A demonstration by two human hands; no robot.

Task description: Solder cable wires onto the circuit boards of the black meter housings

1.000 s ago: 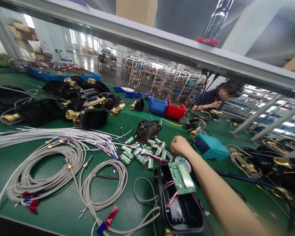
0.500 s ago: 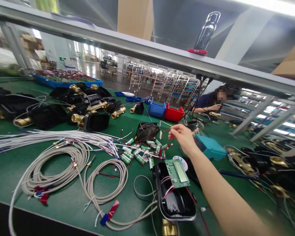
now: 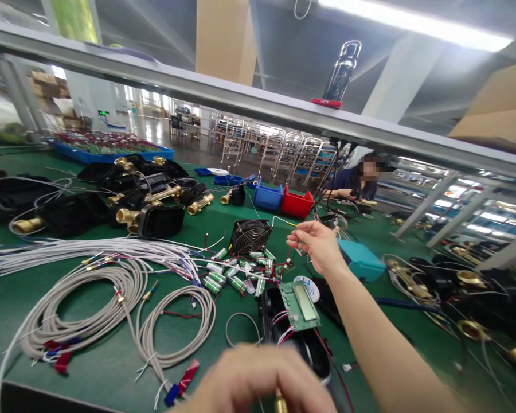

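Observation:
My right hand (image 3: 320, 248) is raised above the table, thumb and fingertips pinched on a thin red wire (image 3: 291, 250). Below and left of it lies a heap of green-and-white batteries (image 3: 237, 284) with red and black leads, beside a black fan (image 3: 251, 236). My left hand (image 3: 258, 378), blurred, arches over the near end of a black housing (image 3: 312, 350). A brass fitting (image 3: 280, 402) shows beneath its fingers; whether they grip it is unclear. A green circuit board (image 3: 300, 307) with a small display rests tilted on the housing, joined by wires.
Coiled grey cables (image 3: 178, 327) and a bundle of white wires (image 3: 90, 251) cover the left side. Black housings with brass fittings (image 3: 159, 222) stand behind. Blue (image 3: 268, 197) and red (image 3: 298, 202) bins, a teal box (image 3: 361, 261) and a co-worker (image 3: 361, 178) are farther back.
My left hand has come into view at the bottom, over the black housing. The right hand stays pinched, turned slightly, with the red wire at its fingertips. The camera view has shifted.

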